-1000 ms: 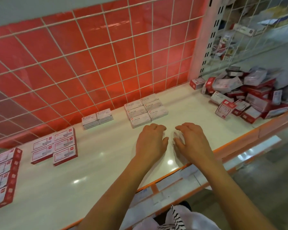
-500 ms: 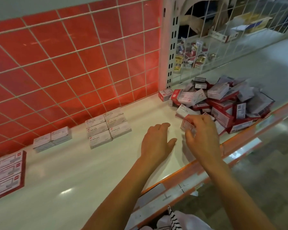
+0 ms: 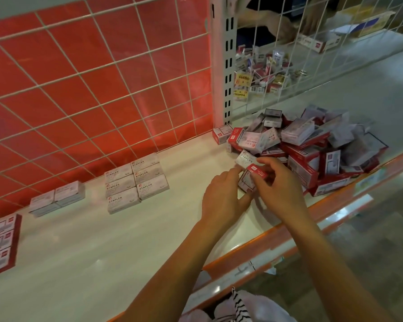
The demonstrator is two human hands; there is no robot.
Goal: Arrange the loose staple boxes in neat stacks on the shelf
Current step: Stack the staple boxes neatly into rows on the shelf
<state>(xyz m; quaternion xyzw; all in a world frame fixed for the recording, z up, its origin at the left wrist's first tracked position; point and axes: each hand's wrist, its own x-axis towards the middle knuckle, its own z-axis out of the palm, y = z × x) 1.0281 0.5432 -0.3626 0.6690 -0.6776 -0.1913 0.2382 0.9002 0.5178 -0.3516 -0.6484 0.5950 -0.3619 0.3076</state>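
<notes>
A loose heap of red and white staple boxes (image 3: 312, 145) lies on the white shelf (image 3: 91, 240) at the right. My right hand (image 3: 279, 187) pinches a red-topped box (image 3: 257, 171) at the heap's near left edge. My left hand (image 3: 223, 196) touches a box (image 3: 246, 182) just under it with its fingertips; the grip is partly hidden. A white box marked STAPLES (image 3: 246, 159) lies just behind the hands. Neat white stacks (image 3: 135, 182) stand by the red back wall, two more white boxes (image 3: 57, 199) sit left of them, and red-edged stacks (image 3: 0, 242) fill the far left.
A white wire grid over red panel (image 3: 98, 77) backs the shelf. A slotted upright post (image 3: 227, 66) divides it from a mesh section, behind which more small goods (image 3: 263, 75) lie and another person's hand (image 3: 312, 19) reaches. An orange rail (image 3: 289, 231) edges the shelf front.
The view swung right toward the heap. Both hands moved from the shelf's front middle to the heap's edge; my right hand picked up a red-topped box and my left hand closed in beside it.
</notes>
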